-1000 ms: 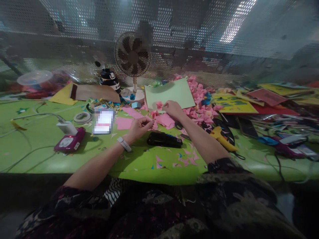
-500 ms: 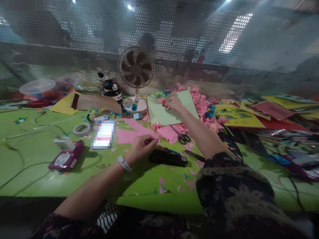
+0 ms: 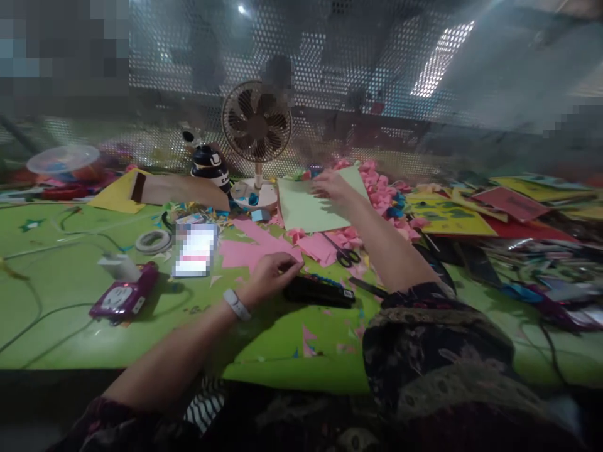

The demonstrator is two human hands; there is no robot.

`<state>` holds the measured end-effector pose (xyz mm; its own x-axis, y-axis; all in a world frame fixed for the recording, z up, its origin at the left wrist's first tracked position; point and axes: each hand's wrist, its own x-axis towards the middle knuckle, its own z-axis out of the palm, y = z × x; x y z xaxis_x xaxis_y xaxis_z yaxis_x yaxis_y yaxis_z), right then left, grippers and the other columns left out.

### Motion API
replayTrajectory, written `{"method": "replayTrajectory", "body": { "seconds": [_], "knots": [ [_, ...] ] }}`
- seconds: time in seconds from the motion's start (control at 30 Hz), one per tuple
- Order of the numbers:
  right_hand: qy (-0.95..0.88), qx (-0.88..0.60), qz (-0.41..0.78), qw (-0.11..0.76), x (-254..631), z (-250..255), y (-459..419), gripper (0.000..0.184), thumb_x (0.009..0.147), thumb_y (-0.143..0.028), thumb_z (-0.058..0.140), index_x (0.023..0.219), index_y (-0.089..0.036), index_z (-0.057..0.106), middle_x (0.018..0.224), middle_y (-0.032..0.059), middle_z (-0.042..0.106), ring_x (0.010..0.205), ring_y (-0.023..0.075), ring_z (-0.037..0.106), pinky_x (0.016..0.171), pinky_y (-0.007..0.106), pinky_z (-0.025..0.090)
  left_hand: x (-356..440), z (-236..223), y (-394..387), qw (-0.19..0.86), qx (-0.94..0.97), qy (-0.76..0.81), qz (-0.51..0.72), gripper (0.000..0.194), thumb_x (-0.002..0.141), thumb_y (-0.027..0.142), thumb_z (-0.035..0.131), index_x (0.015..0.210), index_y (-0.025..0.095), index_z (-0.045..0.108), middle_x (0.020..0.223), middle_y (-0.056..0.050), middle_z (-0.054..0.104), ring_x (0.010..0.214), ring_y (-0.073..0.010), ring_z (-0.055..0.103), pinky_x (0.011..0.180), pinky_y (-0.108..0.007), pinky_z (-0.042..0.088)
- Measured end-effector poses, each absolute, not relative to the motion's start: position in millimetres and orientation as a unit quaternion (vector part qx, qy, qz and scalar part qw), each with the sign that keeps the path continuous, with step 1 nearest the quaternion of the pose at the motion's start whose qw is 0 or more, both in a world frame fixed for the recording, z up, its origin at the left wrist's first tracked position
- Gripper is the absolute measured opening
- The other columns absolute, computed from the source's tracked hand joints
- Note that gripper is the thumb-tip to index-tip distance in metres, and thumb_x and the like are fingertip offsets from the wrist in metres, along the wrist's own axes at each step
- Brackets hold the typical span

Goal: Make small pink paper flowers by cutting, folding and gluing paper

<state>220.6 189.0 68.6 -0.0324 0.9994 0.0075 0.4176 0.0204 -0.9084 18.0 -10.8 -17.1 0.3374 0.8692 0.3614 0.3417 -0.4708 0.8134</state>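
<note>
Right hand [image 3: 332, 188]: fingers loosely spread, reaching forward over the green sheet [image 3: 301, 207], palm down. No item visible between the fingertips. A small red patch [image 3: 306, 176] shows just beyond them, near the far edge of the sheet; cannot tell whether it is touched.

Left hand [image 3: 271, 273]: thumb and fingertips drawn toward each other, low over the near end of the pink paper [image 3: 257, 235] and beside the black oblong tool [image 3: 323, 293]. Cannot tell whether anything is pinched there. White watch [image 3: 236, 304] at the wrist.

Step in hand (judgement): the far hand appears to be at a release or a reach, the near hand waiting by the paper. These pictures do not settle which.

Next move (judgement): would call for the right hand to clear the folded pink pieces [image 3: 377, 182] heaped behind and right of the sheet, and for a thumb-and-finger grip if it goes to the flat pink stock, which lies in front of the sheet.

Around: scissors [image 3: 347, 257] resting with blades on pink paper; dark cutter [image 3: 367, 287] right of the black tool; pink scraps [image 3: 307, 339] nearer the table edge. Farther left, phone [image 3: 195, 251] and tape roll [image 3: 154, 241]; fan [image 3: 257, 125] stands behind.
</note>
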Motion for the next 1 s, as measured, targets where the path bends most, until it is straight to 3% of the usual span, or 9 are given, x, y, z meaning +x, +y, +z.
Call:
{"method": "replayTrajectory", "body": {
  "seconds": [0.07, 0.17, 0.27, 0.33, 0.43, 0.57, 0.77, 0.87, 1.0],
  "knots": [
    [-0.656, -0.564, 0.39, 0.314, 234, 58, 151, 0.008, 0.082, -0.016, 0.066, 0.09, -0.015, 0.065, 0.087, 0.0069, 0.074, 0.077, 0.0153, 0.07, 0.071, 0.026, 0.054, 16, -20, -7, 0.312, 0.749, 0.412, 0.415, 0.031, 0.09, 0.041, 0.058, 0.076, 0.016, 0.07, 0.072, -0.005, 0.071, 0.064, -0.0153, 0.06, 0.058, -0.026, 0.042],
    [-0.776, -0.545, 0.27, 0.166, 252, 43, 94, 0.024, 0.081, -0.024, 0.071, 0.102, -0.012, 0.071, 0.108, 0.0135, 0.074, 0.098, 0.0227, 0.069, 0.087, 0.033, 0.053, 12, -23, 0, 0.33, 0.723, 0.415, 0.443, 0.033, 0.088, 0.045, 0.059, 0.075, 0.016, 0.069, 0.071, -0.005, 0.07, 0.064, -0.0155, 0.061, 0.059, -0.025, 0.043],
    [-0.821, -0.53, 0.207, 0.05, 264, 30, 55, 0.049, 0.081, -0.035, 0.072, 0.126, -0.016, 0.066, 0.132, 0.0141, 0.066, 0.115, 0.0278, 0.064, 0.095, 0.036, 0.05, 9, -26, 6, 0.333, 0.72, 0.407, 0.453, 0.035, 0.086, 0.048, 0.061, 0.077, 0.015, 0.07, 0.073, -0.006, 0.071, 0.064, -0.0156, 0.061, 0.059, -0.025, 0.044],
    [-0.831, -0.524, 0.182, 0.03, 266, 23, 43, 0.062, 0.079, -0.04, 0.073, 0.135, -0.016, 0.06, 0.142, 0.0151, 0.058, 0.123, 0.0303, 0.06, 0.098, 0.038, 0.049, 8, -27, 8, 0.336, 0.718, 0.408, 0.452, 0.037, 0.086, 0.049, 0.061, 0.077, 0.015, 0.07, 0.072, -0.006, 0.071, 0.063, -0.0153, 0.061, 0.058, -0.025, 0.045],
    [-0.83, -0.537, 0.152, 0.029, 265, 16, 40, 0.062, 0.079, -0.039, 0.072, 0.135, -0.016, 0.06, 0.141, 0.0159, 0.058, 0.123, 0.0316, 0.06, 0.098, 0.038, 0.049, 7, -27, 8, 0.334, 0.717, 0.41, 0.454, 0.038, 0.086, 0.049, 0.061, 0.075, 0.015, 0.07, 0.07, -0.006, 0.07, 0.062, -0.0149, 0.06, 0.058, -0.025, 0.045],
    [-0.822, -0.548, 0.144, 0.064, 262, 11, 40, 0.034, 0.088, -0.029, 0.058, 0.117, -0.016, 0.07, 0.122, 0.0112, 0.071, 0.104, 0.0247, 0.068, 0.087, 0.03, 0.049, 8, -27, 7, 0.337, 0.719, 0.411, 0.447, 0.035, 0.085, 0.048, 0.062, 0.076, 0.015, 0.07, 0.071, -0.005, 0.07, 0.062, -0.0146, 0.06, 0.056, -0.025, 0.044],
    [-0.811, -0.571, 0.103, 0.068, 254, 8, 35, 0.022, 0.087, -0.02, 0.054, 0.098, -0.014, 0.072, 0.104, 0.0094, 0.075, 0.091, 0.0213, 0.067, 0.074, 0.026, 0.044, 10, -26, 7, 0.359, 0.709, 0.409, 0.449, 0.036, 0.083, 0.05, 0.065, 0.075, 0.015, 0.07, 0.072, -0.006, 0.071, 0.064, -0.0147, 0.061, 0.058, -0.025, 0.047],
    [-0.791, -0.594, 0.094, 0.108, 250, 11, 32, 0.019, 0.085, -0.02, 0.055, 0.093, -0.014, 0.071, 0.101, 0.0102, 0.075, 0.088, 0.0212, 0.067, 0.073, 0.027, 0.046, 11, -25, 7, 0.429, 0.659, 0.417, 0.456, 0.041, 0.078, 0.056, 0.07, 0.076, 0.014, 0.071, 0.074, -0.007, 0.072, 0.067, -0.0162, 0.065, 0.063, -0.027, 0.052],
    [-0.798, -0.554, 0.051, 0.234, 242, 20, 17, 0.02, 0.085, -0.017, 0.052, 0.095, -0.013, 0.069, 0.102, 0.0122, 0.074, 0.091, 0.0222, 0.067, 0.08, 0.031, 0.05, 12, -18, 5, 0.607, 0.527, 0.411, 0.43, 0.053, 0.075, 0.065, 0.069, 0.086, 0.013, 0.071, 0.086, -0.012, 0.076, 0.078, -0.0213, 0.073, 0.073, -0.033, 0.058]
  ]
}}
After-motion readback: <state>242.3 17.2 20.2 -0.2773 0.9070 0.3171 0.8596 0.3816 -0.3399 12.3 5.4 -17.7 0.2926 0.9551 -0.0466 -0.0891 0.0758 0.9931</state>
